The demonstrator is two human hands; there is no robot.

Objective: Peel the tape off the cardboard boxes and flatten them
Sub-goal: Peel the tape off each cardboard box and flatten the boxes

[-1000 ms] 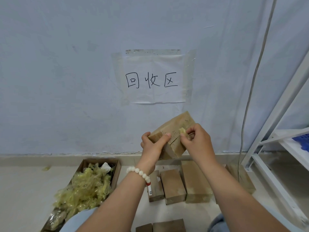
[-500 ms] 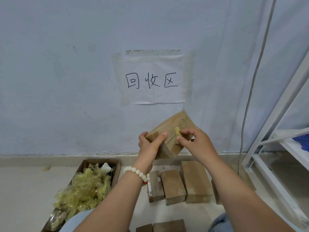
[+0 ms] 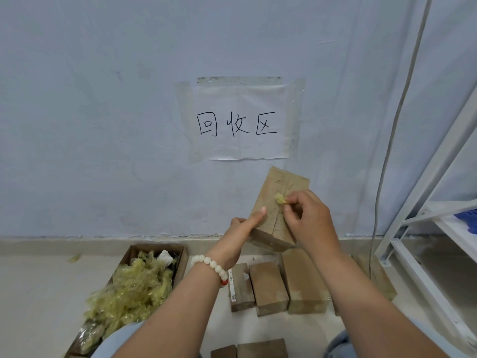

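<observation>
You've got one raised box (image 3: 275, 223), a floor row (image 3: 268, 288) of four and a near pair (image 3: 262, 347), so seven closed. Plus one tape scrap (image 3: 280, 198), one tape-filled carton (image 3: 154, 248), one wall sign (image 3: 242, 122).

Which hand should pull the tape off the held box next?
Right. The right hand pinches the lifted yellowish tape end at the cardboard box seam, so it can likely just pull. The left hand grips the box's lower end, thumb along its face, steadying it.

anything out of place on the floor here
One yellowish tape scrap lies on the floor by the baseboard, left of the cardboard box holding the other peeled tape. It seems to have missed the box.
</observation>
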